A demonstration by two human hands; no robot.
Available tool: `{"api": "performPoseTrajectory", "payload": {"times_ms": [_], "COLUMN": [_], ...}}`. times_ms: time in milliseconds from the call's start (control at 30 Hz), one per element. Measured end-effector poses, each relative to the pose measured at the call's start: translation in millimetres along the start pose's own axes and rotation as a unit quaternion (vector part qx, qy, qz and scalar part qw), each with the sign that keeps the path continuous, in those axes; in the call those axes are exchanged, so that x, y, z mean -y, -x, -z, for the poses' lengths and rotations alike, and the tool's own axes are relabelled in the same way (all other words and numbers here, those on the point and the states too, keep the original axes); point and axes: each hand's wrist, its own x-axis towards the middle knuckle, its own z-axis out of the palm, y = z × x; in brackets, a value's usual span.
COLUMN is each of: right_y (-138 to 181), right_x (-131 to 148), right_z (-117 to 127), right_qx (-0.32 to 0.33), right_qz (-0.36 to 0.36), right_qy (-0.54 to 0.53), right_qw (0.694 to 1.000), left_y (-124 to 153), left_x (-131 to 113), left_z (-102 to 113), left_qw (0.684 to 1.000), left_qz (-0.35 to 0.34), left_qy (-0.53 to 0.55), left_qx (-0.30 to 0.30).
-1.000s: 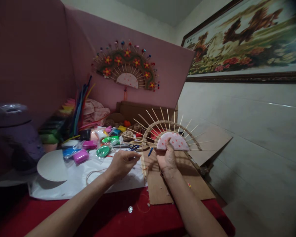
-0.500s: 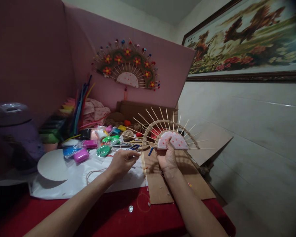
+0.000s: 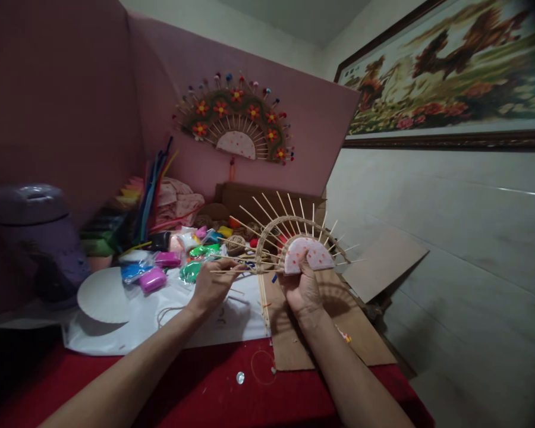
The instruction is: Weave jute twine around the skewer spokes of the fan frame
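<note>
My right hand (image 3: 304,291) grips a half-round fan frame by its white half-disc (image 3: 310,254) with red dots, the thumb lying on the front. Thin wooden sticks (image 3: 267,205) fan out from the disc, and a woven band of brown twine (image 3: 270,229) arcs across them. At the frame's left end, my left hand (image 3: 216,282) is closed in a pinch on the twine, close to the lowest sticks; the strand between its fingertips is hardly visible. A loop of cord (image 3: 163,315) lies on the white sheet under my left wrist.
Bagged coloured clay (image 3: 153,279), a white paper disc (image 3: 102,295) and a purple bottle (image 3: 31,244) are at left. Cardboard (image 3: 356,333) lies on the red cloth (image 3: 196,386). A finished flowered fan (image 3: 236,122) hangs on the pink board behind. Twine balls (image 3: 235,244) sit beyond my hands.
My left hand has shifted slightly left and up, along the frame's left sticks. The frame has tilted a little in my right hand, and the camera view has shifted slightly.
</note>
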Motion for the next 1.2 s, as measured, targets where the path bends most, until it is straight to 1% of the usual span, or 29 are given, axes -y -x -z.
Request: {"api": "performPoseTrajectory", "payload": {"times_ms": [100, 167, 300, 433, 500, 633, 800, 867, 933, 1000, 1100, 1200], "right_y": [-2.9, -5.3, -8.6, -8.8, -9.2, -12.7, -15.4, -15.0, -14.5, -14.1, -12.9, -10.6], "right_x": [1.5, 2.9, 4.4, 4.0, 3.9, 3.9, 4.9, 5.5, 6.3, 7.1, 8.6, 9.7], "right_z": [1.8, 3.0, 4.7, 5.2, 6.2, 11.0, 13.4, 12.4, 11.4, 10.7, 9.3, 6.7], "right_qx": [-0.017, -0.023, -0.041, -0.065, -0.06, -0.048, -0.062, -0.072, -0.081, -0.086, -0.091, -0.095], "right_qz": [0.014, 0.019, 0.023, 0.027, 0.024, 0.034, 0.04, 0.039, 0.037, 0.032, 0.028, 0.027], "right_qy": [-0.002, -0.003, 0.0, -0.006, -0.01, -0.01, 0.001, 0.008, 0.01, 0.013, 0.016, 0.015], "right_qw": [1.0, 1.0, 0.999, 0.998, 0.998, 0.998, 0.997, 0.997, 0.996, 0.996, 0.995, 0.995], "left_y": [-0.7, -1.1, -3.6, -6.2, -6.6, -7.5, -12.2, -14.8, -17.5, -20.4, -24.6, -27.1], "left_x": [3.4, 4.3, 4.7, 8.2, 10.5, 10.7, 6.7, 6.3, 6.6, 7.3, 9.2, 10.2], "left_z": [2.9, 4.5, 7.4, 9.2, 10.2, 14.2, 20.6, 22.4, 23.8, 24.8, 25.8, 26.5], "left_qw": [0.994, 0.989, 0.985, 0.979, 0.976, 0.965, 0.936, 0.93, 0.932, 0.943, 0.966, 0.979], "left_qz": [-0.021, -0.052, -0.139, -0.187, -0.198, -0.215, -0.301, -0.317, -0.317, -0.299, -0.233, -0.158], "left_qy": [-0.093, -0.113, -0.064, -0.01, -0.021, -0.078, -0.121, -0.124, -0.1, -0.051, 0.035, 0.097], "left_qx": [-0.055, -0.084, -0.076, -0.078, -0.09, -0.131, -0.139, -0.142, -0.144, -0.134, -0.104, -0.087]}}
